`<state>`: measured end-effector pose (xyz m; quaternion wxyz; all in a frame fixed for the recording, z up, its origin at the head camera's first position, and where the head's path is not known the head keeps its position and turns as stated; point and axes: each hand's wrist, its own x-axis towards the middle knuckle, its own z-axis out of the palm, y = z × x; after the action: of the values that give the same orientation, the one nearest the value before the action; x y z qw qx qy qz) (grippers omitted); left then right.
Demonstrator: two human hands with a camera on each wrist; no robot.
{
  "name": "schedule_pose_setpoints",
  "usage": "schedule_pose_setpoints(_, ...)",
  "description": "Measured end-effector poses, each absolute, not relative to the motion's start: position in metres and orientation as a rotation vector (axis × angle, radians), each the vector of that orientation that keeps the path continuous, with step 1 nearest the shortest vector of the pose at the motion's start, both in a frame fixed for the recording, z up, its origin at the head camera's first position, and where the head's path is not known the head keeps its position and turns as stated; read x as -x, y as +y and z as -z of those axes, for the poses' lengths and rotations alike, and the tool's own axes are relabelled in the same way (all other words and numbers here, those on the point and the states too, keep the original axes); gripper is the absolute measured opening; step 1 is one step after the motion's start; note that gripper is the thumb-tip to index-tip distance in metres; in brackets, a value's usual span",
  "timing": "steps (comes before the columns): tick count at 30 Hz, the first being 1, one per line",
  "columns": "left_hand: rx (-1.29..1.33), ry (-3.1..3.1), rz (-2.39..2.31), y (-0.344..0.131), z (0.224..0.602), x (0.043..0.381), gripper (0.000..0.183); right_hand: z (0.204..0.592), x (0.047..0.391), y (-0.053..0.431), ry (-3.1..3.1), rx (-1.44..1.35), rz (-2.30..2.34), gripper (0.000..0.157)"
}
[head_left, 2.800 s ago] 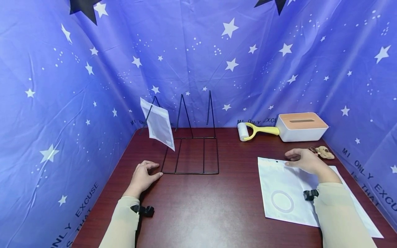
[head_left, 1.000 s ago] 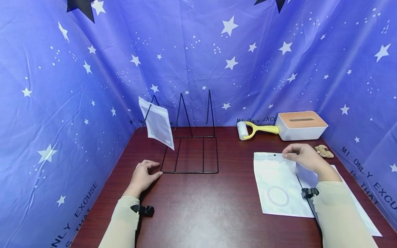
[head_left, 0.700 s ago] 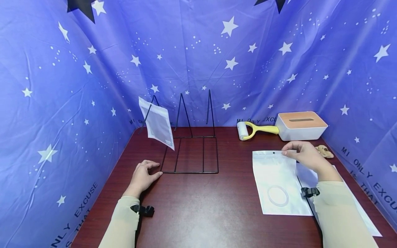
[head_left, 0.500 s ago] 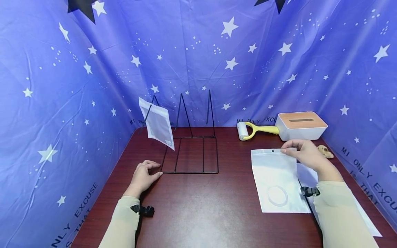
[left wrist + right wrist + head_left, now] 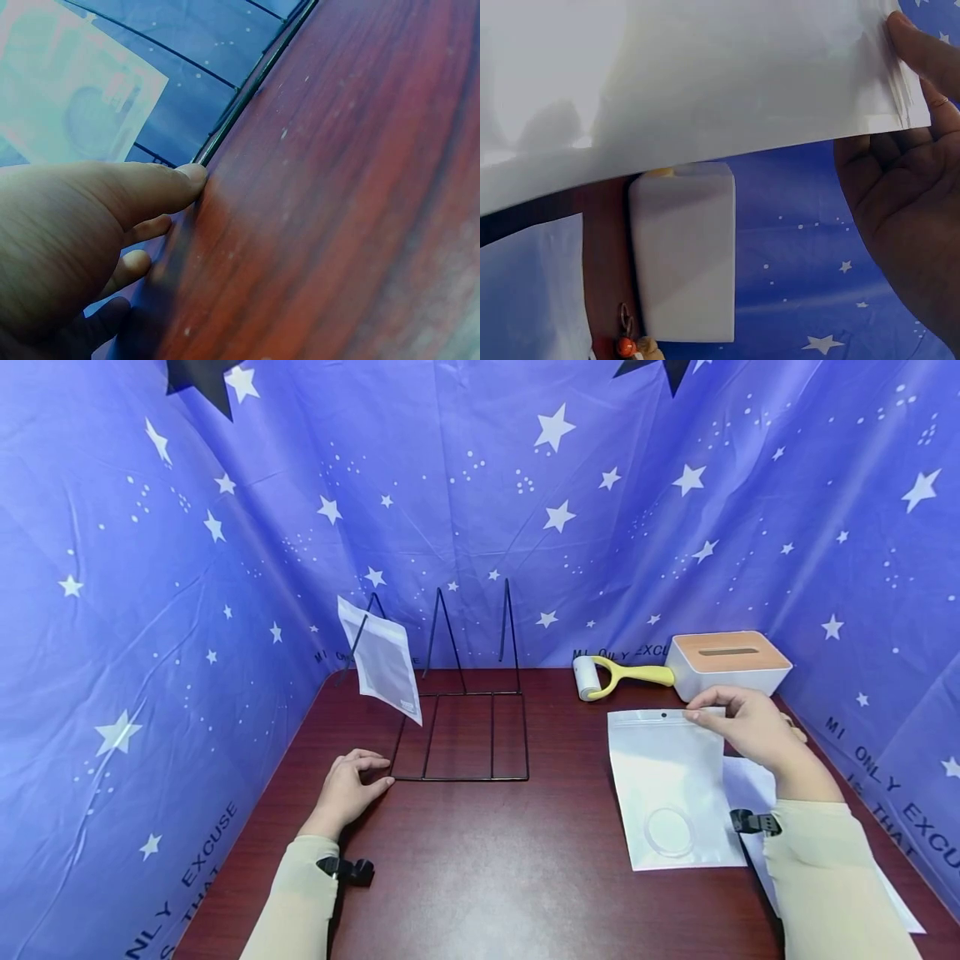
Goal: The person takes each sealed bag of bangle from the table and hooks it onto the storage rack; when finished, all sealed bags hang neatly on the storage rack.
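Note:
My right hand [image 5: 753,731] pinches the top edge of a white zip bag [image 5: 660,768], near its right corner, thumb in front. The bag has a small hang hole at the top and a round ring outline low down; its top is raised towards me. In the right wrist view the fingers behind the bag [image 5: 727,90] are partly hidden. My left hand [image 5: 347,789] holds the front left corner of a black wire rack [image 5: 461,779]; the left wrist view shows the thumb [image 5: 169,184] on the wire. A smaller white bag [image 5: 384,660] leans in the rack's left slot.
Another white bag [image 5: 750,785] lies under my right forearm. Behind are a yellow-handled lint roller [image 5: 637,673] and a white tissue box [image 5: 731,672] with a wooden lid. A small keychain [image 5: 630,346] lies near the box. Blue starry cloth [image 5: 480,510] encloses the table.
My right hand has taken hold of the bag's top edge, lifted it and drawn it slightly left and away, uncovering more of the bag beneath. The left hand stays at the rack.

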<state>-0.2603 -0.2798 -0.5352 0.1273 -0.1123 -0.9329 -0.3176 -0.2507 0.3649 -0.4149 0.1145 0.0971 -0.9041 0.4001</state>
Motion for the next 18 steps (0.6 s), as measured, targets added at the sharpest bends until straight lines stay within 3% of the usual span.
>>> schedule_pose_setpoints(6, 0.320, -2.718, 0.928, -0.279, 0.535, 0.260, 0.031, 0.409, 0.247, 0.363, -2.651, -0.250, -1.115, 0.031)
schedule_pose_setpoints(18, 0.320, -2.714, 0.934, -0.279, 0.534, 0.259, 0.031, 0.396, 0.239, 0.355, -2.655, -0.285, -1.083, 0.020)
